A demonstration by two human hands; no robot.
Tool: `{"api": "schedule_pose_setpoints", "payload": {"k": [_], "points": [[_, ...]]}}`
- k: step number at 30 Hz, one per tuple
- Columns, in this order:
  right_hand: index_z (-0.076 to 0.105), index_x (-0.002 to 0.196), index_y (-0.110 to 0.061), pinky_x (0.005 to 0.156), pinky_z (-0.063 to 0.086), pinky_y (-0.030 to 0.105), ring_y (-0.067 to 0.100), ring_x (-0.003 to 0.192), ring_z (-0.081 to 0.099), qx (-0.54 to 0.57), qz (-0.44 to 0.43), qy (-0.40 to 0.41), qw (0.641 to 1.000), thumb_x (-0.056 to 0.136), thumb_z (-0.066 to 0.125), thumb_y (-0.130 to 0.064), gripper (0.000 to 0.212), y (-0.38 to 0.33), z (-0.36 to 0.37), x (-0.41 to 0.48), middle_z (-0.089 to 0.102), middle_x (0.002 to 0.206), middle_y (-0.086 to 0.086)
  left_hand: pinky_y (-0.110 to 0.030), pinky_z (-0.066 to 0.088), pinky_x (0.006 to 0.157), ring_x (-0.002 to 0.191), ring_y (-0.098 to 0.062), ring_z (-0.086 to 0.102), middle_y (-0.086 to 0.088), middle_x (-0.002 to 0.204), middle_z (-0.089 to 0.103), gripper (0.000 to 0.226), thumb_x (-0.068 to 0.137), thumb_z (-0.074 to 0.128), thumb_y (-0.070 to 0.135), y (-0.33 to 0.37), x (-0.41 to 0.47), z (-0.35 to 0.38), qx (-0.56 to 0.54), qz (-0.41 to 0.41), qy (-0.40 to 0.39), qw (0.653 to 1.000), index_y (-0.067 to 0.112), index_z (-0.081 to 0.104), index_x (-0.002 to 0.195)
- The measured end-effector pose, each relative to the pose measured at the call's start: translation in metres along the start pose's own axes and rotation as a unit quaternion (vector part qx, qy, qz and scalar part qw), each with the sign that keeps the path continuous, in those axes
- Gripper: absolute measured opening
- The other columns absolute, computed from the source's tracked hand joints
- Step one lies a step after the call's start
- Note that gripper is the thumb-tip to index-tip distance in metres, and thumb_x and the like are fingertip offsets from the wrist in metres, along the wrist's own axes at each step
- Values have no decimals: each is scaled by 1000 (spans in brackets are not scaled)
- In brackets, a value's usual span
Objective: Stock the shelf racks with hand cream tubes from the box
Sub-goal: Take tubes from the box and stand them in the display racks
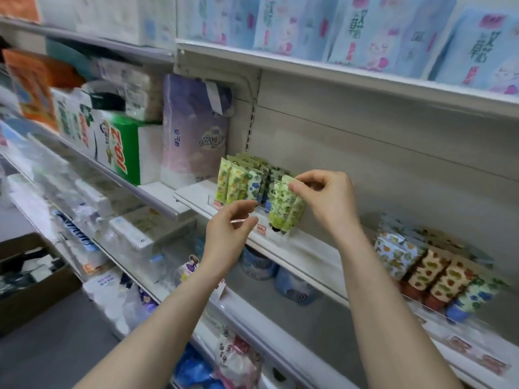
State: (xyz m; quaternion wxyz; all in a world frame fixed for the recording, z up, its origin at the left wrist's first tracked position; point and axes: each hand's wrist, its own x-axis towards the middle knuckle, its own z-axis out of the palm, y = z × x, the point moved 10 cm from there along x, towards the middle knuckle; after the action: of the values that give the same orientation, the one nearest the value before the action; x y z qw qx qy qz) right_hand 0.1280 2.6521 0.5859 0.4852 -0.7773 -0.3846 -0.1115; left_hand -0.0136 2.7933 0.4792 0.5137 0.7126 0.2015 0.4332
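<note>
Right hand pinches the crimped top ends of the held tubes, green leaf print, probably two pressed together. They hang caps down and slightly tilted, their lower ends over the front edge of the middle shelf.

Left hand sits just left of and below them, fingers curled, thumb near the index finger, right at the clear front rail. View is soft there, so cannot tell whether it grips the rail or holds nothing. The hands are apart, with the held tubes between them.

Stocked tubes stand in rows on the same shelf just left of the held tubes, caps down, in green and blue prints. A second batch of tubes, in orange, green and blue prints, stands further right on that shelf, well apart from the hands.

Cardboard box sits on the floor at lower left, open, contents unclear. Purple tissue pack and green-white pack stand on the shelf bay to the left. Blue printed packs fill the top shelf. Round blue tins lie on the shelf below.
</note>
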Motion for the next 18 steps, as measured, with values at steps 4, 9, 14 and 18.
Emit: {"api": "schedule_pose_setpoints", "payload": {"k": [4, 9, 14, 18], "points": [[77, 77, -26, 68, 51, 29, 3, 65, 61, -2, 8, 22, 1000, 75, 75, -33, 8, -5, 8, 3, 69, 66, -15, -26, 55, 85, 94, 2, 62, 17, 107, 67, 30, 86, 68, 13, -6, 11, 0, 30, 14, -30, 999, 27, 67, 113], [78, 81, -23, 61, 39, 14, -5, 64, 58, -44, 16, 31, 998, 81, 75, -28, 6, -10, 16, 1, 67, 68, -16, -31, 52, 91, 102, -3, 60, 16, 111, 64, 31, 87, 67, 13, -7, 18, 2, 84, 54, -60, 993, 29, 66, 113], [78, 82, -24, 68, 43, 19, -5, 67, 58, -71, 31, 33, 996, 81, 74, -29, 6, -6, 26, -2, 67, 69, -17, -30, 51, 90, 99, -3, 59, 16, 109, 64, 31, 87, 67, 14, -8, 21, 7, 109, 68, -82, 988, 28, 66, 114], [79, 88, -21, 87, 51, 34, 8, 81, 63, -101, 30, 30, 994, 84, 72, -27, 10, -6, 34, -7, 74, 84, -9, -29, 51, 89, 100, -2, 59, 15, 108, 64, 32, 87, 67, 13, -12, 20, 9, 107, 60, -100, 987, 29, 66, 114]]}}
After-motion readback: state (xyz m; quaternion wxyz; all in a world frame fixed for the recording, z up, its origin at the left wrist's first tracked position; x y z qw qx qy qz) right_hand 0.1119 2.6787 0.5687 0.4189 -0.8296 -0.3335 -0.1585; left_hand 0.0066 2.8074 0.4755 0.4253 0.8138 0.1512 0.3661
